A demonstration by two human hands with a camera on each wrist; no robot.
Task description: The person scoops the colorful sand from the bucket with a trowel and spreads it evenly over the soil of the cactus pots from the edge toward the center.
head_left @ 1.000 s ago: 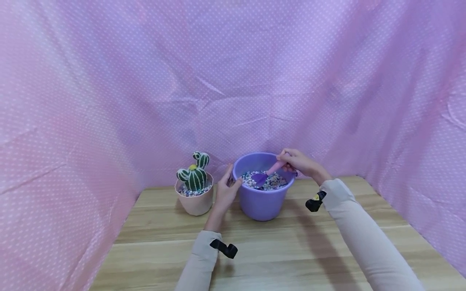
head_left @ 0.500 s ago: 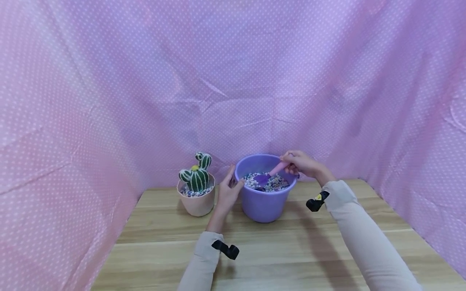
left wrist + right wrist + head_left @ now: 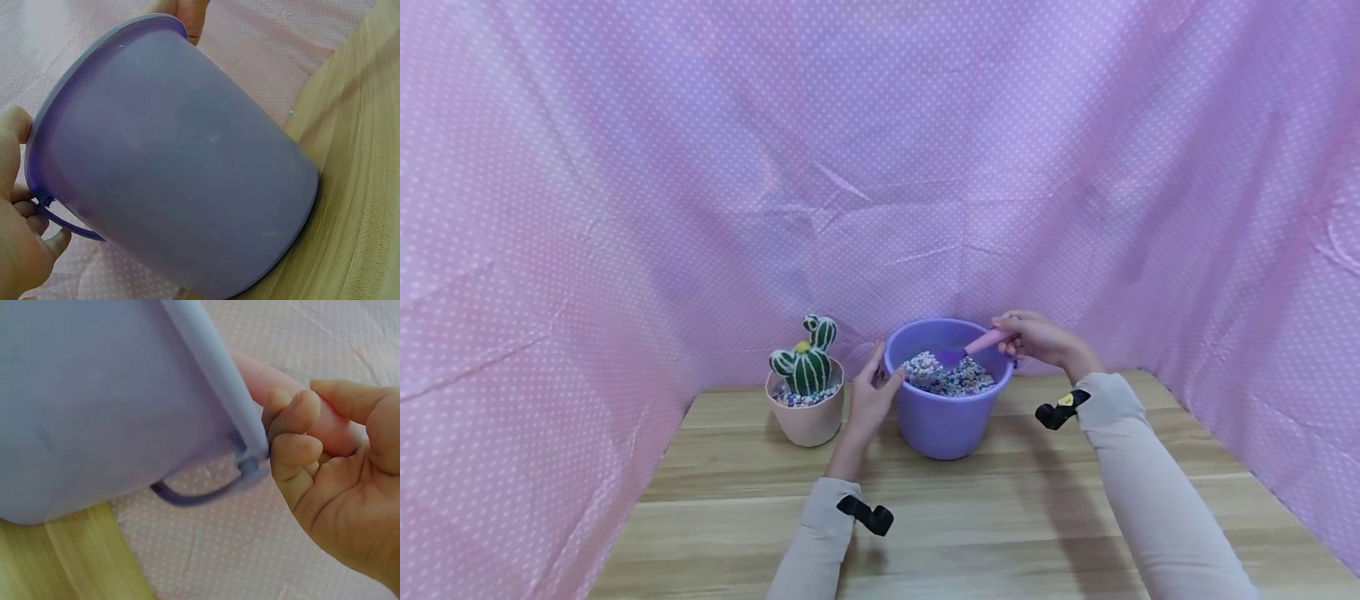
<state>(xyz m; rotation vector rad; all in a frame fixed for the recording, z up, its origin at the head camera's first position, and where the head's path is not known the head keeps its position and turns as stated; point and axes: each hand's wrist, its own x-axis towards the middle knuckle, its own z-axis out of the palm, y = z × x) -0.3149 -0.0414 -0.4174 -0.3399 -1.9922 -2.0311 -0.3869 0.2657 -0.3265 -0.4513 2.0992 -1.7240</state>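
Note:
A purple bucket [image 3: 943, 429] stands upright on the table, part filled with small multicoloured pebbles [image 3: 966, 383]. My left hand [image 3: 868, 404] holds its left rim, the thumb at the near side. In the left wrist view the fingers of my left hand [image 3: 25, 244] curl by the bucket's side handle [image 3: 72, 228]. My right hand [image 3: 1041, 340] grips the pink handle of a toy shovel [image 3: 987, 341] above the right rim. Its purple blade is down among the pebbles. The right wrist view has the pink shovel handle [image 3: 334, 428] in the curled fingers, with the blade hidden behind the bucket wall [image 3: 100, 394].
Left of the bucket stands a pale pink pot [image 3: 805, 423] with a green cactus [image 3: 808, 371] in pebbles, close to my left hand. A wooden table [image 3: 962, 533] lies under everything. Pink dotted cloth [image 3: 880, 167] hangs behind and at both sides.
My right hand has moved to the right, drawing the shovel with it, and the blade has shifted right through the pebbles. My left hand stays at the bucket rim.

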